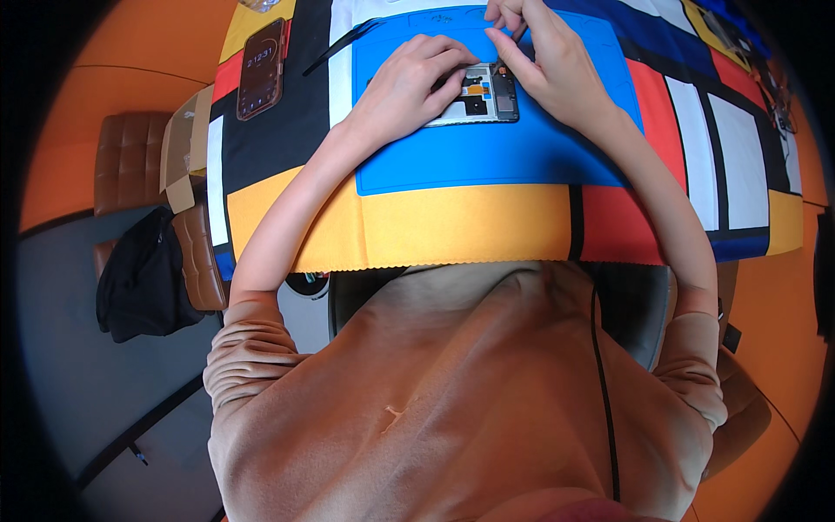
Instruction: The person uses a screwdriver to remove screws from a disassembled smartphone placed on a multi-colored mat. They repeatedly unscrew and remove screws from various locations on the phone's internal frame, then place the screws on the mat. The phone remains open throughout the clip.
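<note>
An opened smartphone (477, 106) lies on a blue work mat (487, 161), its inner parts, an orange flex piece and a black section facing up. My left hand (410, 87) grips it from the left, with curled fingers over its far left part. Above its far right corner is my right hand (557, 65), thumb and fingers drawn together in a pinch. A thin dark thing shows between those fingers, too small to name. Near the phone's far edge, a small dark and orange part sits just below the right fingertips.
Black tweezers (344, 45) lie at the mat's far left edge. Farther left, a phone with a lit screen (261, 70) rests on the colour-blocked tablecloth (461, 222). Cables (770, 87) lie at the far right. An open cardboard box (184, 152) stands on a brown chair beside the table.
</note>
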`<state>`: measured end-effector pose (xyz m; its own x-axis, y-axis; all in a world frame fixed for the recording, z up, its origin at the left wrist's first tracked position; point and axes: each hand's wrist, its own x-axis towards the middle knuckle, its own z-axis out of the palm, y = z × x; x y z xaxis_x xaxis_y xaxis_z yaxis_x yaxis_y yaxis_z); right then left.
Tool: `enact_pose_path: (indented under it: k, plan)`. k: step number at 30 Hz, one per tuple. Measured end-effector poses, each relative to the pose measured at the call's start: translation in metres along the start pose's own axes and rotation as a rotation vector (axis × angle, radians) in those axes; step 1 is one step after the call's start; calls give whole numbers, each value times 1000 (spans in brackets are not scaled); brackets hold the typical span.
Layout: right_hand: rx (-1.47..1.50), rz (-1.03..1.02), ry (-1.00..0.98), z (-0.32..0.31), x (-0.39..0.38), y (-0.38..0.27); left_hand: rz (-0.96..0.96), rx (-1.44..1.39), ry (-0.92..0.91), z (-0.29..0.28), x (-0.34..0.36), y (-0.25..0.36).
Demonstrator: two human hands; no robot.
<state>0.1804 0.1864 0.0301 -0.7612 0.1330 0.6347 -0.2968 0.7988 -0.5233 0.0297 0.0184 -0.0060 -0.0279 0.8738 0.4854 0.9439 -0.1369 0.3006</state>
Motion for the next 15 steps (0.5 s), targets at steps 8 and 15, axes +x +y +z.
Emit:
enact_pose_path:
  k: [8,15]
  plan:
    - [-6,-72,-9,-1,1,2,11,4,7,0,1,0]
    - [-13,-102,-79,-6,2,3,18,7,13,0,1,0]
